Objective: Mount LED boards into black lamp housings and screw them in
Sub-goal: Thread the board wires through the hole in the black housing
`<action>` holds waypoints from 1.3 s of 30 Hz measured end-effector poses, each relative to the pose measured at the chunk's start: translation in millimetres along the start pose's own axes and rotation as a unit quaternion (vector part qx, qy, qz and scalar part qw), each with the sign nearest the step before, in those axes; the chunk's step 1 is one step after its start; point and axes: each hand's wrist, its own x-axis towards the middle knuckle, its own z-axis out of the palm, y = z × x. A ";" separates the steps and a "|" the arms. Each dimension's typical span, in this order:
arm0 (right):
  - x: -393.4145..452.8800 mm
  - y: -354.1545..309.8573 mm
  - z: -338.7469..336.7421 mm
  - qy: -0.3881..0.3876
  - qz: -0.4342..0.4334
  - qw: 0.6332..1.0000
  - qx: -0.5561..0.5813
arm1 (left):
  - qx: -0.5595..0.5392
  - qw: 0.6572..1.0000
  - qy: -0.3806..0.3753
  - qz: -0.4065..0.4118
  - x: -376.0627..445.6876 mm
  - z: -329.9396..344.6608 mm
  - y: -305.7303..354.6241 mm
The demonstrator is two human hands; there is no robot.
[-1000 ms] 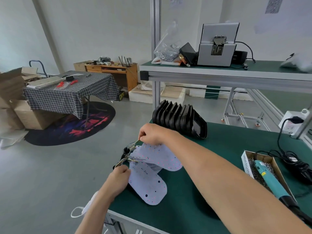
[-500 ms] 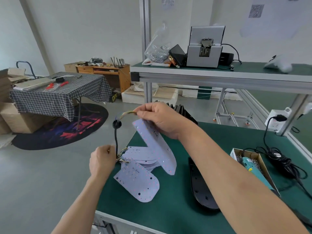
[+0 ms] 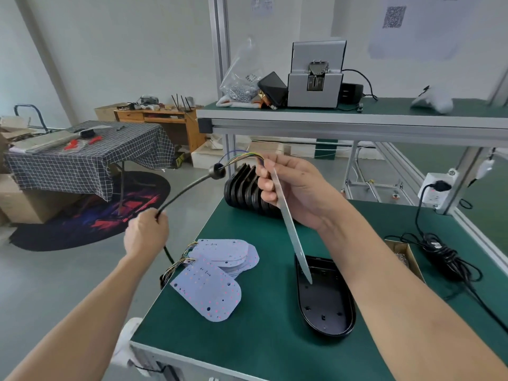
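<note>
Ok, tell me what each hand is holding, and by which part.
The right hand grips an LED board by its wired top end; the left hand grips that board's black cable partway along.

The desk [image 3: 264, 350] wears a matt green mat with a faint grain, edged in brushed aluminium. The open lamp housing [image 3: 327, 306] at lower right is black plastic with a soft gloss along its rim; the stacked housings [image 3: 244, 192] at the centre shine the same way. The loose LED boards [image 3: 211, 294] look like pale, flat sheet with a dull, smooth face dotted in red and black. The board held edge-on [image 3: 288, 224] shows a thin, grey metallic edge. Its cable [image 3: 187, 189] is matt black rubber, ending in bare coloured wires. At upper left a chequered cloth [image 3: 82, 158] drapes a table, beside a varnished wooden desk [image 3: 162, 119]. The shelf's box [image 3: 316, 78] is satin grey metal.
</note>
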 end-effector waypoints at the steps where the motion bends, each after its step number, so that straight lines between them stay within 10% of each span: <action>1: -2.5 1.4 -3.5 0.000 0.000 1.000 0.016 | 0.013 1.000 0.010 -0.007 6.6 -4.6 -3.2; 8: -6.4 -21.1 -38.4 0.015 0.004 0.972 0.235 | 0.072 0.994 -0.008 -0.078 24.9 -34.0 -52.0; 19: -32.0 9.1 -56.4 0.088 0.025 0.981 0.171 | -0.165 0.959 -0.194 -0.124 -23.5 35.1 -63.4; 30: -34.4 17.3 -69.1 0.189 0.001 0.981 0.052 | -0.007 0.998 -0.028 0.054 -17.8 -27.3 22.4; 39: -40.0 36.3 -57.0 0.134 0.098 0.963 -0.214 | -0.223 0.916 -0.287 0.171 -70.0 -53.9 174.3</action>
